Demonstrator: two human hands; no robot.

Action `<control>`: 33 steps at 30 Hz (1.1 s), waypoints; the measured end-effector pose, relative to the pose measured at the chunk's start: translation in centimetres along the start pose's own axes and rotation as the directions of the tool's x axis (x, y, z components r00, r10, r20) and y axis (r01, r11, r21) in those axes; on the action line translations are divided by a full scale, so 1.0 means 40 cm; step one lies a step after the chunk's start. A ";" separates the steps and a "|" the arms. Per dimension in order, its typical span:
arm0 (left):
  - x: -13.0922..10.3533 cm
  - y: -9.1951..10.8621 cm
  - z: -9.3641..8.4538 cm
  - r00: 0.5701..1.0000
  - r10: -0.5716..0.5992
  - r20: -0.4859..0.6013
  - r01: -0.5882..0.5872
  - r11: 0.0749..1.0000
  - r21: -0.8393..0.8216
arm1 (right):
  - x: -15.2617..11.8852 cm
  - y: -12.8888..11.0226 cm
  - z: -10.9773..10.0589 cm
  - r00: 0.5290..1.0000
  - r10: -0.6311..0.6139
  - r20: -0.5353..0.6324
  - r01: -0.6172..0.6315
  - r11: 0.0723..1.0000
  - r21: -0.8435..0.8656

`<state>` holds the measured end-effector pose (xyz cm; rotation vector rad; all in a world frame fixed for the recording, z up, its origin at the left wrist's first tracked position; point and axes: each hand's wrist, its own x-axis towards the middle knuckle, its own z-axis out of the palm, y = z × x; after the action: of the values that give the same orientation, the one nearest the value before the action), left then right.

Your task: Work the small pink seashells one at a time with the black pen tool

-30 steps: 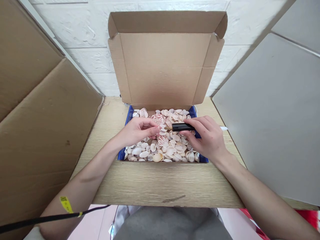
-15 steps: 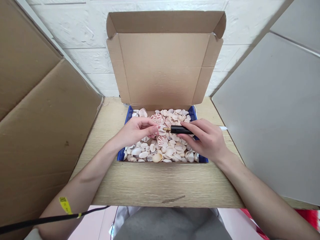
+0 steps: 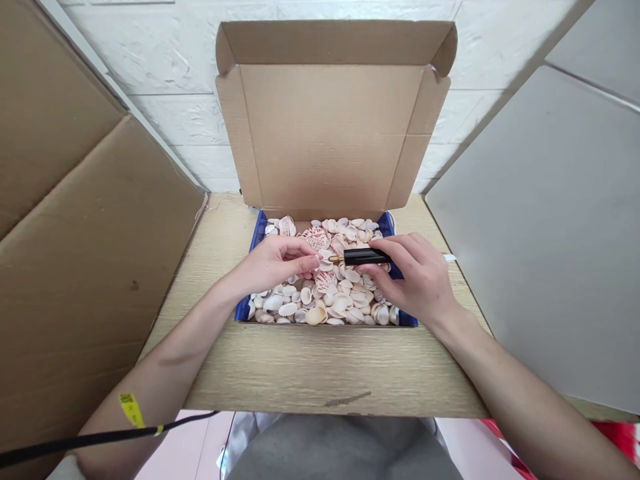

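Note:
My left hand (image 3: pixel 286 260) is closed in a pinch at the box's middle, its thumb and fingers on a small pale seashell (image 3: pixel 324 256) that they partly hide. From the right, my right hand (image 3: pixel 415 273) grips a black mini drill (image 3: pixel 363 257) lying nearly level. The drill's brass chuck points left at the shell; whether its thin tip touches the shell is too small to tell. A white cable (image 3: pixel 450 257) comes out behind my right hand. Beneath both hands, many white, cream and red-streaked seashells (image 3: pixel 343 303) fill a blue-sided cardboard box (image 3: pixel 242 310).
The box's brown lid (image 3: pixel 333 133) stands raised against the white brick wall (image 3: pixel 170 120). A cardboard panel (image 3: pixel 100 240) borders the wooden table (image 3: pixel 300 373) on the left, a grey panel (image 3: pixel 550 233) on the right. A black cable (image 3: pixel 100 438) with a yellow tag crosses near my left forearm.
My right hand and the drill have shifted very slightly to the right. The left hand keeps its pinch, and the whole view has moved a little.

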<state>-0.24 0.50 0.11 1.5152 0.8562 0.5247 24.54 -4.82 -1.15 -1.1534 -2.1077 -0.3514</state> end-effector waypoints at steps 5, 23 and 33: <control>0.000 0.009 0.004 0.998 0.028 -0.050 -0.028 1.000 0.004 | -0.008 0.002 0.005 0.975 0.104 0.195 -0.105 0.994 -0.002; 0.001 0.004 0.005 0.999 0.026 -0.047 -0.023 0.998 0.055 | -0.007 0.009 0.001 0.997 -0.080 0.007 0.080 0.996 0.031; 0.001 -0.003 0.005 0.999 0.036 -0.019 -0.034 0.995 0.096 | -0.004 0.002 -0.001 0.990 -0.137 0.023 0.137 0.990 0.020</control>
<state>-0.11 0.40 -0.05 1.6168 0.8832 0.5323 24.68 -4.91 -1.26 -1.0094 -2.2131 -0.3818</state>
